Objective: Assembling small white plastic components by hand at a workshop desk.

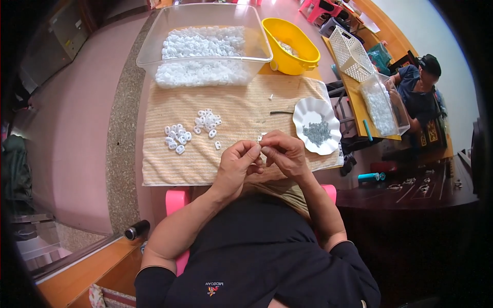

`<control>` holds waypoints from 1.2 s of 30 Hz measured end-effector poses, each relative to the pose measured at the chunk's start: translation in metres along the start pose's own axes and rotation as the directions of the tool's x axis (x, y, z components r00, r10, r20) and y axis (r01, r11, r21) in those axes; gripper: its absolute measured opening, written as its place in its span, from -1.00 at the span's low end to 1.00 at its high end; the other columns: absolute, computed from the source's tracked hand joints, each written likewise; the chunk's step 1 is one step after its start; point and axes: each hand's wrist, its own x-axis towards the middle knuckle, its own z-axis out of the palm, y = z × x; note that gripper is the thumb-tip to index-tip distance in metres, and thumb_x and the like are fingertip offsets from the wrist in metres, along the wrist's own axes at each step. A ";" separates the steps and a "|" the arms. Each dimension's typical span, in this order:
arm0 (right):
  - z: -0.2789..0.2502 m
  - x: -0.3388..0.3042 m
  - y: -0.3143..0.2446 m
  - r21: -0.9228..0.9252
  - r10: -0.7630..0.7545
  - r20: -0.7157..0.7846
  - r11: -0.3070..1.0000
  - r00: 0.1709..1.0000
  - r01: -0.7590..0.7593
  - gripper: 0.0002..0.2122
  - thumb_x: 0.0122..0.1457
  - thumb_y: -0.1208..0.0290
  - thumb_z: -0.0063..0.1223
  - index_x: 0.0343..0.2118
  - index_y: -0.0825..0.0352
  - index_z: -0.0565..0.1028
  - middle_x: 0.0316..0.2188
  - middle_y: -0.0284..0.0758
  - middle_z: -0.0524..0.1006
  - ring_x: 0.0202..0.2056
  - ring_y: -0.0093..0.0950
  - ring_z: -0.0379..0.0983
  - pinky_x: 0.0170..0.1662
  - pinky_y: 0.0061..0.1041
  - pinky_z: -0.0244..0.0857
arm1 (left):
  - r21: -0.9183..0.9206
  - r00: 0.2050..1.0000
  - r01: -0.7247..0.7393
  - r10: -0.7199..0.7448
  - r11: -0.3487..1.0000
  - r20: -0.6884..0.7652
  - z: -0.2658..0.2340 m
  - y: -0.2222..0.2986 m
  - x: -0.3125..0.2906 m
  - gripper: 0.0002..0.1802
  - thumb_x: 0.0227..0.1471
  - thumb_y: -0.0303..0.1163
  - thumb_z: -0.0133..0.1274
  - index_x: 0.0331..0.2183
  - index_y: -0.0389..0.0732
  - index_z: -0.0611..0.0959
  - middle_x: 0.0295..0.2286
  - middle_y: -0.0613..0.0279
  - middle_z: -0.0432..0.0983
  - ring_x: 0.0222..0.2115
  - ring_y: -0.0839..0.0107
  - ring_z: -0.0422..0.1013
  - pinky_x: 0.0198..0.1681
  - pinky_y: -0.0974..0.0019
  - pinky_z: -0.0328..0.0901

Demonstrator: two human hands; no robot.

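My left hand [239, 163] and my right hand [286, 157] meet fingertip to fingertip over the towel's near part. Both are closed in a pinch. A small white plastic piece [260, 137] shows at the left fingertips; what the right fingers grip is too small and covered to make out. Left of the hands lie two loose heaps of white oval pieces with holes, a nearer heap [177, 137] and a farther heap [207, 120]. One single white piece [217, 145] lies close to my left hand. Beside my right hand stands a white scalloped dish [328, 145] holding small dark grey parts [316, 132].
A clear plastic tub [205, 66] full of white pieces and a yellow tub [291, 61] stand at the back. A thin dark stick [281, 112] and a small white bit [271, 97] lie on the striped towel [169, 164]. At right, another person [418, 87] sits by a second clear bin [380, 110].
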 end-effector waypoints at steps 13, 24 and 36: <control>-0.004 -0.004 0.006 0.138 0.119 -0.093 0.985 0.989 -0.105 -0.90 0.23 0.58 -0.05 -0.25 0.48 0.44 -0.34 -0.30 0.43 -0.54 -0.65 0.39 -0.49 -0.66 0.39 | -0.086 0.998 -0.059 0.056 0.995 -0.038 0.001 0.004 0.002 -0.78 0.08 -0.52 0.07 -0.18 -0.30 0.51 -0.42 0.28 0.48 -0.42 0.54 0.45 -0.30 0.46 0.44; -0.005 -0.007 0.016 0.134 0.170 -0.091 0.979 0.981 -0.157 -0.91 0.23 0.57 -0.05 -0.25 0.47 0.45 -0.34 -0.29 0.44 -0.54 -0.64 0.38 -0.49 -0.65 0.38 | -0.093 0.997 -0.009 0.002 0.996 -0.071 -0.002 0.002 0.003 -0.79 0.07 -0.54 0.08 -0.19 -0.31 0.53 -0.39 0.24 0.51 -0.39 0.50 0.48 -0.28 0.44 0.46; -0.006 -0.007 0.019 0.187 0.194 -0.071 0.966 0.978 -0.178 -0.91 0.22 0.58 -0.05 -0.27 0.47 0.45 -0.33 -0.29 0.45 -0.54 -0.64 0.39 -0.49 -0.63 0.37 | -0.103 0.997 0.011 -0.019 0.995 -0.075 -0.006 -0.001 0.004 -0.83 0.05 -0.55 0.09 -0.25 -0.31 0.55 -0.38 0.21 0.53 -0.38 0.49 0.49 -0.25 0.44 0.45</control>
